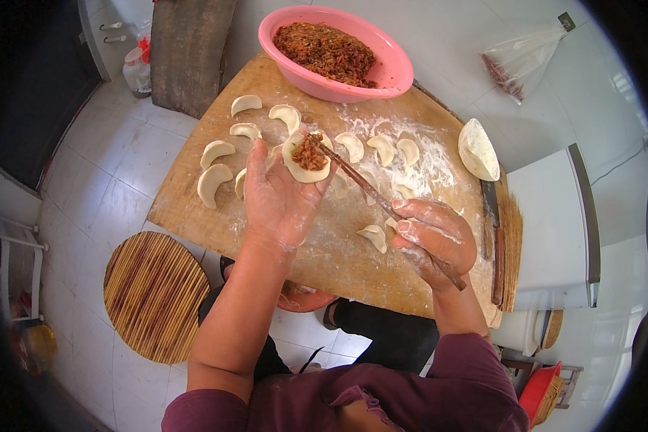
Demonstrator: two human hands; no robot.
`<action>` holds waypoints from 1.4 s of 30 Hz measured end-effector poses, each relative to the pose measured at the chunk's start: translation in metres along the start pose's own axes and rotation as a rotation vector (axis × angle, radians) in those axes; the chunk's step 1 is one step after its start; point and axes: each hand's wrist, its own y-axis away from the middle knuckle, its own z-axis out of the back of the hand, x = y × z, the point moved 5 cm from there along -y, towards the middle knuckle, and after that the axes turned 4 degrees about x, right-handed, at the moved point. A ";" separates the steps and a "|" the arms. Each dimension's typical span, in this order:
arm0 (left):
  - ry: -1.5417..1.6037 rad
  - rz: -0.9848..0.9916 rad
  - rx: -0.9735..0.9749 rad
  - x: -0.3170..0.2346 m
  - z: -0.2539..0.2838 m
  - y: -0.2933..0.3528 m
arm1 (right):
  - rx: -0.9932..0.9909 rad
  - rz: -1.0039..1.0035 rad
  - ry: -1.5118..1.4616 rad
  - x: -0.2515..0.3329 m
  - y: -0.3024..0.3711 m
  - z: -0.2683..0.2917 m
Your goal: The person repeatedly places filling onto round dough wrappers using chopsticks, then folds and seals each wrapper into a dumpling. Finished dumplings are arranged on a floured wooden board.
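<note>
My left hand [281, 200] is raised over the floured wooden board, palm up. Its fingers support a round dumpling wrapper [306, 175], and a mound of reddish-brown filling [309, 151] lies in the wrapper's middle. In my floury right hand [439, 236] is a pair of brown wooden chopsticks [360, 181], slanting up to the left with their tips touching the filling. Several folded crescent dumplings [213, 185] lie on the board to the left of my left hand. More dumplings [381, 150] rest beyond and below the chopsticks, some partly hidden by them.
A pink basin [389, 54] of filling stands at the board's [194, 216] far edge. Along its right side are a flour-filled bowl [477, 155], a knife [497, 263] and a straw brush [511, 252]. A round stalk tray [155, 295] sits lower left, off the board.
</note>
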 end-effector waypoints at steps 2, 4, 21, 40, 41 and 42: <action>0.011 0.008 -0.005 0.001 0.001 0.000 | -0.037 -0.002 -0.026 -0.001 0.001 0.001; 0.000 0.007 -0.013 0.001 0.000 0.001 | -0.066 0.009 -0.020 0.000 0.002 0.003; 0.030 0.057 -0.007 0.008 -0.002 -0.003 | -0.386 -0.271 -0.203 -0.146 -0.062 0.009; 0.052 0.056 0.007 0.000 0.000 0.002 | -0.661 -0.779 -1.004 -0.183 -0.015 0.016; 0.047 0.057 0.002 0.000 0.000 0.002 | -0.614 -0.793 -1.022 -0.180 -0.013 0.014; 0.042 0.059 -0.003 0.000 0.001 0.002 | -0.566 -0.808 -1.040 -0.176 -0.011 0.012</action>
